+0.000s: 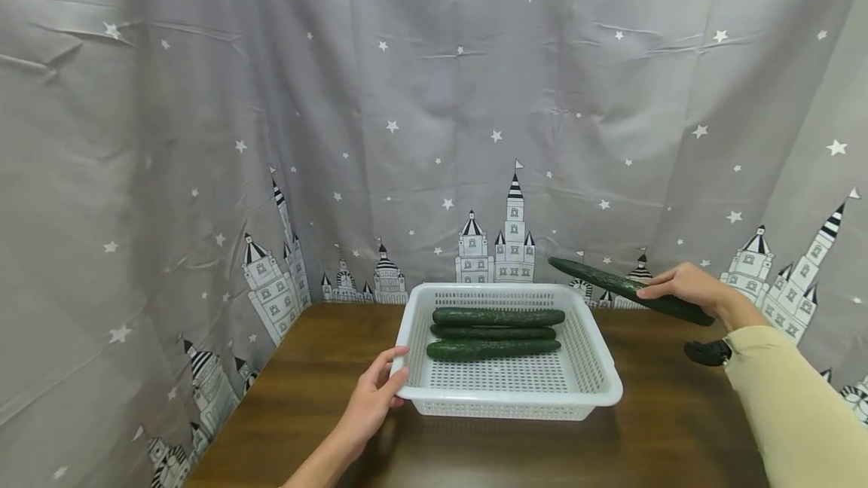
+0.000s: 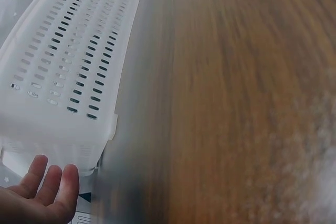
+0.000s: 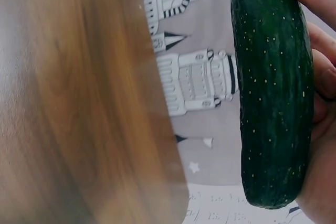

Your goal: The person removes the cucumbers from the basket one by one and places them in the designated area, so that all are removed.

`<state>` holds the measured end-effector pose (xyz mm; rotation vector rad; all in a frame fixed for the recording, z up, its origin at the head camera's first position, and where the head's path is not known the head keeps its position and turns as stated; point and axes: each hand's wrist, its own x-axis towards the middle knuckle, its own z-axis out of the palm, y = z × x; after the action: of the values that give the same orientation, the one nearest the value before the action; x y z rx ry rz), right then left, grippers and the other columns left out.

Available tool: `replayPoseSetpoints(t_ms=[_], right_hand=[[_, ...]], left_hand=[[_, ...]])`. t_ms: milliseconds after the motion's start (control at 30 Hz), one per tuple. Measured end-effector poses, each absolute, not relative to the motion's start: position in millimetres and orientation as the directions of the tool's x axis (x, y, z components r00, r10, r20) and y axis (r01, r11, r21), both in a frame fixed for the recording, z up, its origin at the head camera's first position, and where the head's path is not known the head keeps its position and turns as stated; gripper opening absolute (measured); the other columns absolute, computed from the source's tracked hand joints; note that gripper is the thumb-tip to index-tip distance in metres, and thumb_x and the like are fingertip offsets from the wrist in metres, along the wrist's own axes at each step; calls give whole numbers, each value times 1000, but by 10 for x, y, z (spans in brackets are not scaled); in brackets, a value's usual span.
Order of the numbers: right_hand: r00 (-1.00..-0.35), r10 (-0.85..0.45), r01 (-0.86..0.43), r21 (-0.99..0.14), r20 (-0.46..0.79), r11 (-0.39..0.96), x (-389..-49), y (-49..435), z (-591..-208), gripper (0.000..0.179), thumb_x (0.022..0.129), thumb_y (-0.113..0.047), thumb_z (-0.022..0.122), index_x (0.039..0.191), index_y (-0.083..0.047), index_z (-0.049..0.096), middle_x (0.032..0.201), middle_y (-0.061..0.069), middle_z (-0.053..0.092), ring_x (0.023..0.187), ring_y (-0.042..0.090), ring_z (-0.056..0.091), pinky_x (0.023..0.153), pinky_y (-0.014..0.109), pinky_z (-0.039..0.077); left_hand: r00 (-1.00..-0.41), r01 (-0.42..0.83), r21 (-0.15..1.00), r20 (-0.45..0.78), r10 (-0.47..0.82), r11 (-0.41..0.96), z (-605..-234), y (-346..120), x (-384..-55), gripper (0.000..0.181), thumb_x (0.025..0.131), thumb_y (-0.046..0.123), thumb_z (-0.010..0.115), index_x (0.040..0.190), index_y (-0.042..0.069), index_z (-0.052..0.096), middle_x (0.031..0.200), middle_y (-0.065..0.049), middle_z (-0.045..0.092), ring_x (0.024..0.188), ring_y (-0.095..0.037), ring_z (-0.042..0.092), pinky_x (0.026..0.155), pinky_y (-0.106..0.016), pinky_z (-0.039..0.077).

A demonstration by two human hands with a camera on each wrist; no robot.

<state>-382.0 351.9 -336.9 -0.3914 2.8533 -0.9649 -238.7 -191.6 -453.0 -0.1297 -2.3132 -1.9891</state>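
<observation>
My right hand (image 1: 692,292) grips a long dark green cucumber (image 1: 610,281) by its near half, up in the air to the right of the basket. In the right wrist view the cucumber (image 3: 273,87) runs along the palm, thumb on one side and fingers on the other. My left hand (image 1: 375,390) holds the left rim of a white plastic basket (image 1: 502,398), thumb over the edge; its fingertips (image 2: 70,179) show at the basket's end in the left wrist view. Three cucumbers (image 1: 498,317) lie side by side in the back half of the basket.
The basket stands on a brown wooden table (image 1: 305,367). A grey curtain (image 1: 420,96) with white stars and castles hangs behind the table and along its left side. A black wrist strap part (image 1: 707,353) sticks out below the right sleeve.
</observation>
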Motion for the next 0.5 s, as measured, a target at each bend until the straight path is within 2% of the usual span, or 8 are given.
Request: replayPoseSetpoints(t_ms=[267,500], right_hand=[[-973,-231,-168,-617,-23,769,-3682,3768,-3541,54,93,-38,71,121,7,68,134,35,56,131,58,41,101,63,43],[-983,-182,-140,-582,-14,801,-3580,3990,-3670,57,92,-41,70,124,7,66,137,34,53,131,60,40,98,61,45]], left_hand=[[-995,103,983,101,22,150,-4579,-1913,-2357,43,100,24,62,142,17,51,126,-21,61,91,-20,60,75,-36,52],[-995,99,985,97,22,142,-4579,-1922,-2365,43,101,25,62,142,17,51,125,-20,61,92,-20,60,76,-36,52]])
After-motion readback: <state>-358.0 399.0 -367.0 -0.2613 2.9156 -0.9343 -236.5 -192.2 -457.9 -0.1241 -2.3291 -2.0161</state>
